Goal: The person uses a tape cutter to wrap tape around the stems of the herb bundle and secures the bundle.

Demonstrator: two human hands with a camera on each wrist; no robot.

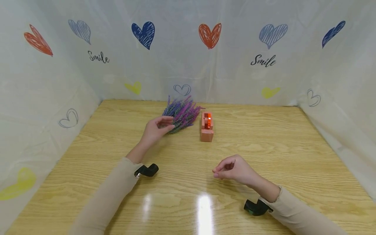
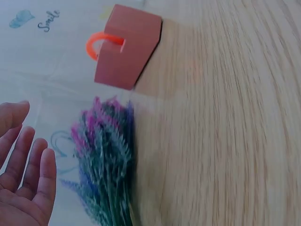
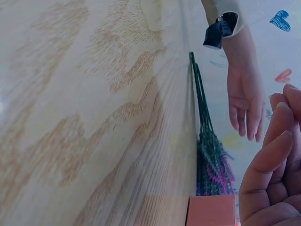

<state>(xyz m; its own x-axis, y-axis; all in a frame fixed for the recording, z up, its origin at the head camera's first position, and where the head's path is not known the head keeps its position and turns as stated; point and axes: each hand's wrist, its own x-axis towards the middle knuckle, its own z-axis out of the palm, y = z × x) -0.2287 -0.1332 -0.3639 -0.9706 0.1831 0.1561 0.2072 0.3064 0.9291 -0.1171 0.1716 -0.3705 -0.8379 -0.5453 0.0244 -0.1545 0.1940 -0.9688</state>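
Observation:
A bunch of purple and violet lavender sprigs (image 1: 184,112) with green stems lies on the table toward the back. My left hand (image 1: 158,129) hovers just above it, fingers relaxed and slightly bent; in the right wrist view that hand (image 3: 246,101) appears apart from the stems. To the right of the blooms stands a pink tape dispenser (image 1: 207,135) carrying an orange tape roll (image 1: 209,120). My right hand (image 1: 235,169) is over the table nearer the front, its fingers loosely curled and thumb close to the fingertips, with nothing visible in it.
The wood-grain table (image 1: 264,140) meets white curtains (image 1: 176,65) printed with hearts and the word "Smile" at the back and both sides. A black wrist camera (image 1: 147,170) sits on the left sleeve, another black camera (image 1: 256,208) on the right.

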